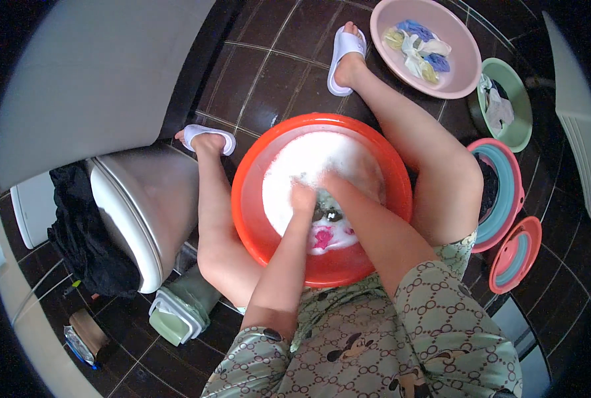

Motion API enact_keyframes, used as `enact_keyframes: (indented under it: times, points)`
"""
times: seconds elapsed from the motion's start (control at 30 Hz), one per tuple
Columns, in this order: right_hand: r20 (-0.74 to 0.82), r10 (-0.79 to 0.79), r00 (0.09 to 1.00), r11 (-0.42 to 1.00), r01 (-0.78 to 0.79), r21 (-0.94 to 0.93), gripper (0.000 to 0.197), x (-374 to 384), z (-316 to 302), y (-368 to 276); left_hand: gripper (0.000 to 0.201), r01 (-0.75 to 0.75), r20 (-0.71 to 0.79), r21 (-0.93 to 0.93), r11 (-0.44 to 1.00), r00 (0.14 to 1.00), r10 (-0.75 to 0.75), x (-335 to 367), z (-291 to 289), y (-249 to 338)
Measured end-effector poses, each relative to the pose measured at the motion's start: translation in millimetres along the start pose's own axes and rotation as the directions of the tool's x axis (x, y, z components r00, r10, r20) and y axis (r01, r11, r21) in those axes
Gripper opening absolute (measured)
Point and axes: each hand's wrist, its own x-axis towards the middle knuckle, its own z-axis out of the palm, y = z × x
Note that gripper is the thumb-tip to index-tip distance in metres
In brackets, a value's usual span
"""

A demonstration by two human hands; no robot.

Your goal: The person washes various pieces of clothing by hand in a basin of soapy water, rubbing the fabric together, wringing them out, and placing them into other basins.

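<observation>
I see wet pink cloth-like piece point(322, 237) bodyward of fingertips, nearer left hand point(302, 197) than right hand point(334, 182); foamy white suds point(289, 159) hide fingers, can't tell grip.

Colour record: orange-red basin point(322, 119), white foam point(289, 162).
Garment point(444, 308) is printed with brown rings on pale green; slippers point(348, 45) are tinted lavender.

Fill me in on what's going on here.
A person has both hands down in white suds inside a big red basin set between their legs. The left hand and right hand are close together; foam and blur hide whether they grip anything. A bright pink patch shows through the foam nearer the person. Off to the right, a pale pink basin holds mixed-colored cloths.
</observation>
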Motion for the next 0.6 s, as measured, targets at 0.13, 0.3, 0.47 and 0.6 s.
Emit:
enact_keyframes:
  times: [0.13, 0.3, 0.47, 0.6]
  points:
    - [-0.34, -0.176, 0.924, 0.904, 0.288, 0.316, 0.023, -40.9, -22.9, -51.2, 0.05, 0.439, 0.441, -0.892, 0.106, 0.897, 0.001, 19.0, -37.5, 1.5]
    - [-0.352, -0.47, 0.809, 0.781, 0.568, 0.262, 0.014, -143.4, -52.3, -87.1, 0.046, 0.637, 0.416, -0.746, -0.195, 0.674, 0.611, -20.4, -99.4, 47.9]
    - [-0.37, -0.565, 0.737, 0.759, 0.641, 0.116, 0.014, -172.2, -69.6, -96.4, 0.041, 0.492, 0.438, -0.863, -0.119, 0.843, 0.311, -34.1, -114.1, 51.9]
    - [-0.456, -0.336, 0.824, 0.925, 0.379, 0.003, 0.03, -106.7, -80.5, -77.1, 0.039, 0.428, 0.429, -0.9, -0.087, 0.903, 0.001, -36.6, -93.9, 65.4]
